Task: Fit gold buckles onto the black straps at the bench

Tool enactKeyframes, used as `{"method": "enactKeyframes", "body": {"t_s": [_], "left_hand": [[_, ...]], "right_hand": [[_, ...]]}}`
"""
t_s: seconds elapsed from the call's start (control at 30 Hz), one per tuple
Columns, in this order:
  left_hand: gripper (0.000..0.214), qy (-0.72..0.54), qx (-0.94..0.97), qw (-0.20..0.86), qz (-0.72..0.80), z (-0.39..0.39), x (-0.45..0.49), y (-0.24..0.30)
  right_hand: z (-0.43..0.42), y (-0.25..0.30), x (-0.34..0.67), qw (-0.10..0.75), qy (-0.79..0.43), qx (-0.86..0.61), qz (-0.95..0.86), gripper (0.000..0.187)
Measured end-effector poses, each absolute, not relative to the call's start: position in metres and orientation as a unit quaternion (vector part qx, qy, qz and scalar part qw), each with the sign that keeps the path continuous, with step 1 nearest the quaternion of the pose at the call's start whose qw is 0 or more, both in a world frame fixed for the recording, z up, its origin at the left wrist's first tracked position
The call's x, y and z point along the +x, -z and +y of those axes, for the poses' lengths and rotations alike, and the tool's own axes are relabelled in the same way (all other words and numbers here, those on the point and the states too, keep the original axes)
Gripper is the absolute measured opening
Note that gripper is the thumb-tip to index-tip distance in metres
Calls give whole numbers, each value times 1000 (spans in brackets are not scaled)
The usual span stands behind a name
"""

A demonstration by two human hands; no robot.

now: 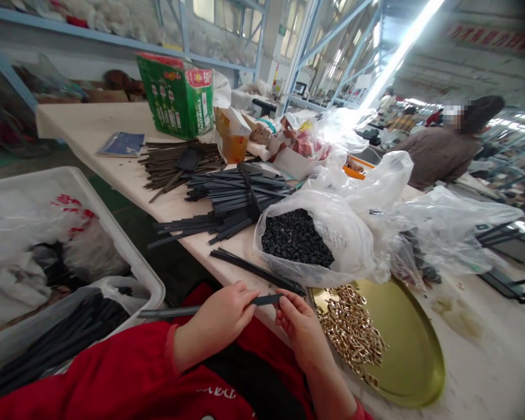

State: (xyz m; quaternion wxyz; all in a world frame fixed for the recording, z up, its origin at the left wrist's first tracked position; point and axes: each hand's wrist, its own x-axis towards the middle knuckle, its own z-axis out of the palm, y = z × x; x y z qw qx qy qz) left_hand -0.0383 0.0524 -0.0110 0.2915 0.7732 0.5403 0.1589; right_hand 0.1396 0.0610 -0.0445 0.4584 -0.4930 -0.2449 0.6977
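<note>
Pinching a dark strip (170, 312) near the table (201, 249) edge, the left hand (225, 312) has its fingers closed partway along, the right hand (298, 319) is gripping the end, and shiny metal bits (354, 329) sit beside that on a gold tray (413, 344).

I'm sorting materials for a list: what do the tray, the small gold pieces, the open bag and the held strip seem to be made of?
Tray: probably metal, its smooth gold surface showing a soft sheen.
Small gold pieces: likely metal or metal-coated, given bright glints.
Open bag: thin plastic, translucent and crinkled.
Held strip: leather or synthetic perhaps; dark, fairly matte, flat.
</note>
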Motion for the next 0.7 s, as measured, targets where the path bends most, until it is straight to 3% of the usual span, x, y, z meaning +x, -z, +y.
{"method": "enactKeyframes", "body": {"t_s": [0.2,0.3,0.53,0.7], "left_hand": [[45,-156,600,606,497,57,-41,11],[48,-149,471,707,506,60,-48,6],[41,-120,420,741,510,53,-95,11],[22,-59,489,659,568,44,-158,6]], "right_hand": [[69,57,147,453,-682,-518,-247,31],[72,59,152,454,-677,-531,-232,32],[73,60,161,471,-663,-543,-209,34],[66,59,175,522,-627,-543,-197,36]]}}
